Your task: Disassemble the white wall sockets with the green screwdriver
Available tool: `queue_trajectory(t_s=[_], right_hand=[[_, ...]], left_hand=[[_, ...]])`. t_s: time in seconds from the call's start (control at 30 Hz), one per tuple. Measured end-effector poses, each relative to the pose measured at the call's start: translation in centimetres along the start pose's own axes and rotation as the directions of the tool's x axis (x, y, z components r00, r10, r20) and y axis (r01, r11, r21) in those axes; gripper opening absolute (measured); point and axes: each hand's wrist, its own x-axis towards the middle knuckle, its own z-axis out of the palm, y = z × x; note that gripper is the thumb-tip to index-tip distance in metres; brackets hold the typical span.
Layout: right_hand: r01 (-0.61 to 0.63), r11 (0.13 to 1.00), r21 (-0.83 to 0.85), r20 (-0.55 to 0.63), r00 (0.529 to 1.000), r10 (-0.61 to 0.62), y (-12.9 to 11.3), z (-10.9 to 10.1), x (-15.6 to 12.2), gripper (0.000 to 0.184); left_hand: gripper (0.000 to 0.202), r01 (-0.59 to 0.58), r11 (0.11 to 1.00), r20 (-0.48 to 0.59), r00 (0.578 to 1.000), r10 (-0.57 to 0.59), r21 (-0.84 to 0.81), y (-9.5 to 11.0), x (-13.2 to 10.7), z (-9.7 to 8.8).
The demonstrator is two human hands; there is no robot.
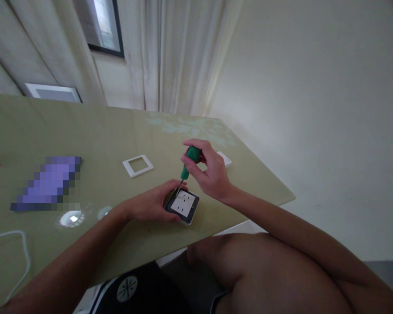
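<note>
Head view: the step in hand appears to be screwdriver work at the edge of a socket (pixel 183 203), which sits near the close edge of the pale green surface (pixel 101 135). The socket has a white slotted face set in a dark border, with a light rim showing below it. The left hand (pixel 160 200) is curled part-way round its left end, thumb along the near side and fingers at the far side, bracing it. Whether the socket lies flat or is lifted slightly is hard to tell.

The right hand (pixel 209 170) is closed round the green handle of a screwdriver (pixel 190 161) from above. The shaft slants down and leftward to the dark border at the far-left part of the socket, close to the left fingers; the tip is too small to show whether it is seated in a screw head.

The next move, as I judge it, calls for a firm left hold, the shaft lined up squarely with the screw, and steady turning under light downward pressure, with the left fingers clear in case the tip slips.

A white frame (pixel 142 170) lies beyond the left hand, apart from the socket; another small white piece (pixel 226 160) shows partly behind the right hand.
</note>
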Motion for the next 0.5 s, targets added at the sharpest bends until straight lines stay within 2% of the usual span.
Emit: queue_trajectory(t_s=[0.07,0.13,0.2,0.27,0.3,0.43,0.5], right_hand=[[0.105,0.988,-0.113,-0.01,0.994,-0.106,-0.5,-0.4,0.3,0.023],[0.18,0.971,-0.156,0.053,0.983,-0.173,-1.1,-0.9,0.7,0.022],[0.214,0.971,-0.107,0.161,0.967,-0.196,-1.7,-1.5,1.0,0.026],[0.21,0.976,-0.061,0.242,0.952,-0.19,-2.2,-1.9,1.2,0.039],[0.208,0.976,-0.066,0.253,0.95,-0.186,-2.3,-2.0,1.3,0.041],[0.236,0.95,-0.206,0.202,0.96,-0.194,-2.7,-2.2,1.4,0.031],[0.255,0.944,-0.21,0.217,0.954,-0.209,-2.8,-2.3,1.5,0.032]], left_hand=[[0.08,0.004,0.999,-0.043,0.999,-0.002,0.048,-0.2,0.2,0.3],[0.077,0.007,0.996,-0.089,0.996,0.001,0.089,-0.4,0.3,0.6],[0.074,0.01,0.995,-0.125,0.992,0.003,0.099,-0.6,0.5,0.9],[0.073,0.013,0.997,-0.135,0.991,-0.002,0.077,-0.5,0.5,1.0],[0.072,0.016,0.998,-0.13,0.991,-0.008,0.062,-0.3,0.5,0.9],[0.059,0.049,0.999,-0.089,0.995,-0.05,-0.004,0.2,0.3,0.4],[0.061,0.038,0.999,-0.087,0.995,-0.039,-0.007,0.3,0.2,0.4]])
